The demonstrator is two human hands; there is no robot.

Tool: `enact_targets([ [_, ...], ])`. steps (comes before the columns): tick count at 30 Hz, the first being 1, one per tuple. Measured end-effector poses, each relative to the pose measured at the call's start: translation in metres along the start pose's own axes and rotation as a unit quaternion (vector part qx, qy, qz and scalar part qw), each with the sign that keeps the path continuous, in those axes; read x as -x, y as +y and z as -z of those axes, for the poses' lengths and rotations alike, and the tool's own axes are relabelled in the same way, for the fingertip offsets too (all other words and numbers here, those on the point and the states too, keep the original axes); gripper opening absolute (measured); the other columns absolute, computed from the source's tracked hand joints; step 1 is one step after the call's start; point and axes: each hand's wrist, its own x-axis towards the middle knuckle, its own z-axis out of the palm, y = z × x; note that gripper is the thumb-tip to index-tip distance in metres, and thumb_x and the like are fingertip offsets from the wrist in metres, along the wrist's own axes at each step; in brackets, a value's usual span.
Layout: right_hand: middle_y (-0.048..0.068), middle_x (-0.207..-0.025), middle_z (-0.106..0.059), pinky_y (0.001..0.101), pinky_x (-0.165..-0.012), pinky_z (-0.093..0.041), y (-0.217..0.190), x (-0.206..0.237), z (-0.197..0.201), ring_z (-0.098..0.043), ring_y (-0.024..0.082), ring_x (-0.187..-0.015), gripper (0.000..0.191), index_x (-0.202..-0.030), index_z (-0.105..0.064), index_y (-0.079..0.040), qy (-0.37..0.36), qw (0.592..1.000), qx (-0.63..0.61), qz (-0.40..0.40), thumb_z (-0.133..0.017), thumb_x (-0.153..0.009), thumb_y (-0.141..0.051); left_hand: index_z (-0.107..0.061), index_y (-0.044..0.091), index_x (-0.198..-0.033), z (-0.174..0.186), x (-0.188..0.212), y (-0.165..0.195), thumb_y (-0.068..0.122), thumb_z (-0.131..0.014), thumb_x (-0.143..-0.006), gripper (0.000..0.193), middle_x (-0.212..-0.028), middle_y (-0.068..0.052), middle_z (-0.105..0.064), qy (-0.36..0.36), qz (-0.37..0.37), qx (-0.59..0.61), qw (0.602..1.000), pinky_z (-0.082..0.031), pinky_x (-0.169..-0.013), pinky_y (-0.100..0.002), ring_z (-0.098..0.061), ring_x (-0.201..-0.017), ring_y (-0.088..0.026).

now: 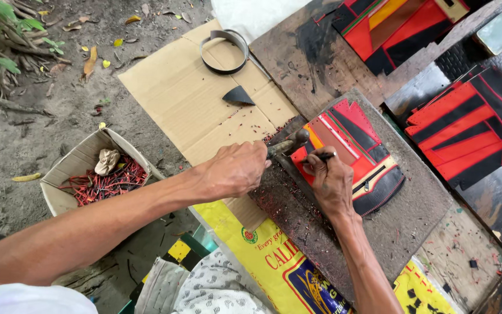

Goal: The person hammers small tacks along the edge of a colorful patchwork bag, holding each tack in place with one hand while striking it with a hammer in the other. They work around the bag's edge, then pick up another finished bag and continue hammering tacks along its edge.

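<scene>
Your left hand (236,168) grips a hammer (289,144), fingers wrapped tight. Your right hand (329,180) pinches a thin punch (319,156) on the red-black leather piece (358,148), which lies on the dark board (413,203).

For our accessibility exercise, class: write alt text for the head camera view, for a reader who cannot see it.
A person's left hand grips a hammer while the right hand holds a thin dark punch tool upright on a red, black and yellow stitched leather panel lying on a worn wooden board. A cardboard box of red scraps sits on the ground nearby.
</scene>
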Motion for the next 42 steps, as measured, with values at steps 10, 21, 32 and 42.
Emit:
enact_targets([
  [10,0.012,-0.084,-0.074,0.0308,-0.07,-0.063,-0.001,0.001,-0.002,-0.077,0.018,-0.08,0.015,-0.101,-0.062,0.001,-0.002,1.0,0.014,-0.002,-0.06,-0.106,-0.013,-0.055,-0.005,-0.097,0.017,0.004,0.016,0.03,-0.058,-0.099,0.035,-0.075,-0.024,-0.066,-0.005,0.002,-0.014,1.0,-0.053,-0.062,-0.055,-0.068,-0.07,-0.045],
  [21,0.019,-0.084,-0.068,0.0409,-0.067,-0.054,0.0,0.0,-0.005,-0.071,0.032,-0.076,0.012,-0.097,-0.062,0.0,0.012,0.995,0.072,0.064,-0.065,-0.101,-0.011,-0.056,0.001,-0.105,0.09,0.01,0.079,0.032,-0.056,-0.109,0.031,-0.06,-0.011,-0.054,0.153,-0.168,0.146,0.963,-0.042,-0.046,-0.039,-0.054,-0.046,-0.019],
  [32,0.018,-0.086,-0.066,0.0471,-0.066,-0.052,0.028,0.001,-0.011,-0.067,0.038,-0.077,0.014,-0.102,-0.061,-0.002,0.01,0.983,0.138,0.12,-0.069,-0.096,-0.011,-0.052,-0.002,-0.101,0.073,0.018,0.064,0.038,-0.048,-0.105,0.04,-0.061,-0.016,-0.061,-0.066,0.014,0.004,0.998,-0.048,-0.05,-0.05,-0.063,-0.05,-0.035],
  [42,0.015,-0.075,-0.072,0.0411,-0.058,-0.054,0.004,0.001,-0.006,-0.072,0.027,-0.065,0.014,-0.094,-0.063,-0.001,0.04,0.994,0.105,0.012,-0.069,-0.1,-0.013,-0.053,-0.004,-0.101,0.019,0.004,0.026,0.036,-0.053,-0.103,0.04,-0.08,-0.027,-0.067,-0.034,0.01,-0.023,0.999,-0.053,-0.064,-0.056,-0.067,-0.074,-0.047],
])
